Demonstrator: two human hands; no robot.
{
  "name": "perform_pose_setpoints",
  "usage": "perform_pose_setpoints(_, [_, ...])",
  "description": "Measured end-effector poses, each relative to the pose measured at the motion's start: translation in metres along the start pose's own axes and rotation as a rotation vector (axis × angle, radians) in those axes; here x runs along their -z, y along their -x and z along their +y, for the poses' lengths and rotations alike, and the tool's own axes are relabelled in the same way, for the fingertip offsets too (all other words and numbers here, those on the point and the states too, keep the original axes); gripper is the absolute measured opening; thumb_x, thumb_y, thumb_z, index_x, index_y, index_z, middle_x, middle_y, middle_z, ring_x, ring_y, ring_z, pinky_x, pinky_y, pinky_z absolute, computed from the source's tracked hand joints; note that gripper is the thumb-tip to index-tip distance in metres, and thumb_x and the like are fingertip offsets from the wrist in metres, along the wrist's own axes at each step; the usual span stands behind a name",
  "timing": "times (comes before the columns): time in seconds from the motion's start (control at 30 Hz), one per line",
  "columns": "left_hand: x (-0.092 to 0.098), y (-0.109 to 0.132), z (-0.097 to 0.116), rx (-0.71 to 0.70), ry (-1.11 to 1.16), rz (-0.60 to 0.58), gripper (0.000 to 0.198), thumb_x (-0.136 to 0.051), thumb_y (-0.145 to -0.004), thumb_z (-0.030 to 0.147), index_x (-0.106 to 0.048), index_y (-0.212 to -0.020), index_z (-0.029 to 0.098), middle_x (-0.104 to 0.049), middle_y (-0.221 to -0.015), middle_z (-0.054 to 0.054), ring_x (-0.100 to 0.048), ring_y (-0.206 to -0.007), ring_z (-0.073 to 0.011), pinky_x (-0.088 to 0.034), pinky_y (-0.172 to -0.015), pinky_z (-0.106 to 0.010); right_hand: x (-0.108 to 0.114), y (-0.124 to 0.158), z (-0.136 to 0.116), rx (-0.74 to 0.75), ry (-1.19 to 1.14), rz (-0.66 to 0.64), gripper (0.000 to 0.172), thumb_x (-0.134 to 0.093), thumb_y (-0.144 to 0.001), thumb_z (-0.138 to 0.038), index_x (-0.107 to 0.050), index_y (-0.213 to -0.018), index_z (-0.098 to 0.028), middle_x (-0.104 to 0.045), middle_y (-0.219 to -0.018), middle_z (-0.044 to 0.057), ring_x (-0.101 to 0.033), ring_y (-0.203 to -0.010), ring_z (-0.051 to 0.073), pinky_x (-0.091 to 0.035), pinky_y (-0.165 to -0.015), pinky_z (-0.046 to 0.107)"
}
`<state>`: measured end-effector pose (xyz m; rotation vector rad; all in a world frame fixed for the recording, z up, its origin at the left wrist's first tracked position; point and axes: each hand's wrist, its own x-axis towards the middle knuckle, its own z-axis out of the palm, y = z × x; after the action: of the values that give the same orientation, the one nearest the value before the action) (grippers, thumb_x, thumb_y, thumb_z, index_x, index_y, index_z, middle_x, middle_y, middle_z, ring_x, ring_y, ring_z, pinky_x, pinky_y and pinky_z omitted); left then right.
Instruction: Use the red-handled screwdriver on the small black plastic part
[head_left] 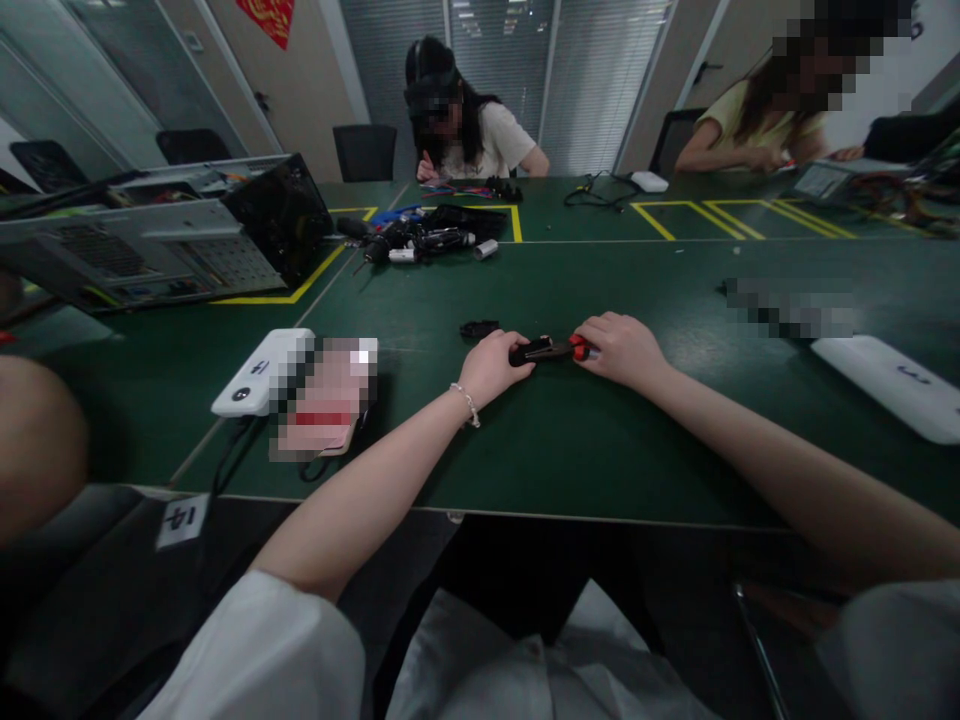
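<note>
My left hand, a bracelet at its wrist, is closed on a small black part over the green table. In my right hand are pliers with red handles, partly covered by the fingers. The pliers' dark jaws point left and meet the black part's right end; whether they grip it I cannot tell. Just beyond my left hand, another small black piece lies on the table.
Left of my forearm are a white power bank and a pink phone. Another white power bank lies right. An open computer case stands far left. Tools with a drill lie ahead. Two people sit opposite; another is partly visible at left.
</note>
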<state>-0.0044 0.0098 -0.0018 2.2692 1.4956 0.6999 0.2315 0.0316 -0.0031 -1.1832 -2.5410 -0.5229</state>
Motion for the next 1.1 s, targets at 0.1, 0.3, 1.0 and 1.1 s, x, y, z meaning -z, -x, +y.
perform_pose_setpoints(0.1, [-0.0001,-0.0001,-0.0008,-0.001,0.001,0.000,0.032,-0.066,-0.075,0.031,-0.065,-0.105,0.018,-0.063,-0.099,-0.007,-0.061,-0.088,-0.0206,-0.050,-0.076,-0.033,-0.0003,0.0003,0.0009,0.002,-0.005,0.001,0.027,-0.049,-0.082,-0.034,-0.066,-0.091,-0.014,-0.066,-0.087,0.012,-0.054,-0.075,0.022,-0.039,-0.063,0.034])
perform_pose_setpoints(0.3, [0.0003,0.0000,-0.0004,-0.003,0.011,-0.002,0.030,-0.066,-0.076,0.030,-0.065,-0.103,0.018,-0.063,-0.100,-0.007,-0.061,-0.089,-0.0202,-0.050,-0.078,-0.033,0.0026,0.0005,-0.0015,-0.010,0.001,0.005,0.028,-0.048,-0.083,-0.033,-0.067,-0.090,-0.014,-0.066,-0.087,0.012,-0.054,-0.076,0.023,-0.039,-0.063,0.034])
perform_pose_setpoints(1.0, [-0.0010,-0.0011,-0.0018,-0.007,-0.011,-0.013,0.033,-0.065,-0.077,0.033,-0.066,-0.106,0.018,-0.063,-0.101,-0.007,-0.061,-0.089,-0.0203,-0.050,-0.078,-0.033,0.0006,0.0011,-0.0002,0.008,0.024,0.016,0.025,-0.051,-0.082,-0.031,-0.065,-0.090,-0.012,-0.066,-0.087,0.011,-0.055,-0.076,0.022,-0.040,-0.065,0.032])
perform_pose_setpoints(1.1, [0.0006,-0.0007,0.0000,0.000,-0.013,-0.022,0.034,-0.065,-0.077,0.034,-0.066,-0.107,0.018,-0.063,-0.101,-0.008,-0.061,-0.088,-0.0204,-0.050,-0.078,-0.033,0.0010,0.0012,-0.0002,0.015,0.037,0.013,0.026,-0.050,-0.082,-0.031,-0.065,-0.090,-0.012,-0.066,-0.087,0.011,-0.055,-0.076,0.022,-0.040,-0.064,0.033])
